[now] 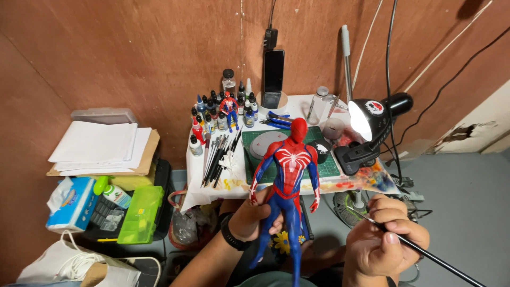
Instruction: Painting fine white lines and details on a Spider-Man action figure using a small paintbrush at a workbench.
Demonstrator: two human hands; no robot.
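Gripping the figure [287,180] by its thighs in closed left-hand [255,217] fingers before the table [297,103], the person pinched a brush [419,250] in the right hand [385,239], seemingly mid-painting, needing a steady tip.

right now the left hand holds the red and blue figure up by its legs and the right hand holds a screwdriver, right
Not quite. In the head view the right hand holds a thin paintbrush, not a screwdriver. The rest stands: the left hand holds the red and blue figure up by its legs.
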